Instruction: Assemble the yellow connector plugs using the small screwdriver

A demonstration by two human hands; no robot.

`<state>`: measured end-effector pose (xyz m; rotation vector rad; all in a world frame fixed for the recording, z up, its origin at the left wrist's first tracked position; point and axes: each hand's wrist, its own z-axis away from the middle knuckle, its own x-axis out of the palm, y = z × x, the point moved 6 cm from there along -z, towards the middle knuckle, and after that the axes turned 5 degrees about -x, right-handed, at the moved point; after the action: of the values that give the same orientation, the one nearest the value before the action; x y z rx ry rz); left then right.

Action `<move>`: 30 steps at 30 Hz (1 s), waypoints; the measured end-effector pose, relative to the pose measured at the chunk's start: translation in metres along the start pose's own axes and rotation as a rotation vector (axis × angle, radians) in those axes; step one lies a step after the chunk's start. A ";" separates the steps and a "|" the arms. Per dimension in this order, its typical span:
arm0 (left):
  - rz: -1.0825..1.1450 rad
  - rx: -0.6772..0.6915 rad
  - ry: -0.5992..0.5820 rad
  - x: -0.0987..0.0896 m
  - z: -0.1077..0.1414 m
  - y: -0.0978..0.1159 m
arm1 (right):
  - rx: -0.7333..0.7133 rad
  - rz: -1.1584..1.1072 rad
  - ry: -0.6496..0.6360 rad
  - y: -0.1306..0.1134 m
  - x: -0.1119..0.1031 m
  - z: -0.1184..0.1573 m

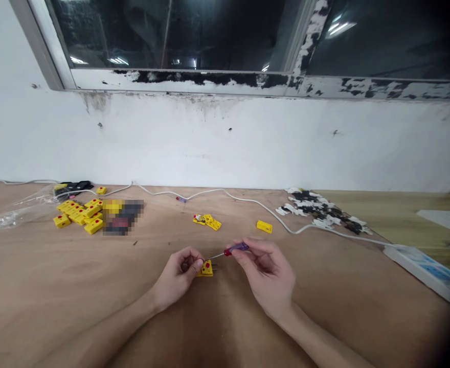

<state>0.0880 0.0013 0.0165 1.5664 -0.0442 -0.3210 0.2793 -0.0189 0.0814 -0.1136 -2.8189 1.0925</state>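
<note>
Right hand [269,273] has a screwdriver [236,248] pinched by its handle, while the left hand [179,275] has thumb and fingers bunched together at the driver's tip and a yellow block [207,268], can't tell which it's pinching. That block's mid-worktop [225,327], well in from the back edge. Further back there's a lone yellow piece [264,227], a yellow pile [80,212] off left, then a white cable [253,201] wandering near the back edge.

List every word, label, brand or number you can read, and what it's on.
No text can be read.
White power strip: blue marking, too blurred to read.
Yellow connector at the left hand: red mark, too small to make out.
Yellow connector pile: too small to read.
</note>
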 end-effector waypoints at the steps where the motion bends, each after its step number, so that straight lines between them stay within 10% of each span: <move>1: -0.018 -0.008 0.004 0.000 0.001 0.000 | 0.009 -0.004 0.003 0.000 0.000 -0.002; 11: -0.659 0.274 0.015 -0.008 -0.002 0.019 | 0.079 0.131 -0.011 0.025 -0.004 -0.010; 30: -0.753 0.273 -0.032 -0.004 -0.006 0.014 | 0.047 0.186 -0.113 0.029 0.004 -0.008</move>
<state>0.0875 0.0076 0.0309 1.8034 0.5069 -0.9605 0.2775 0.0083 0.0686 -0.3260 -2.9284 1.2388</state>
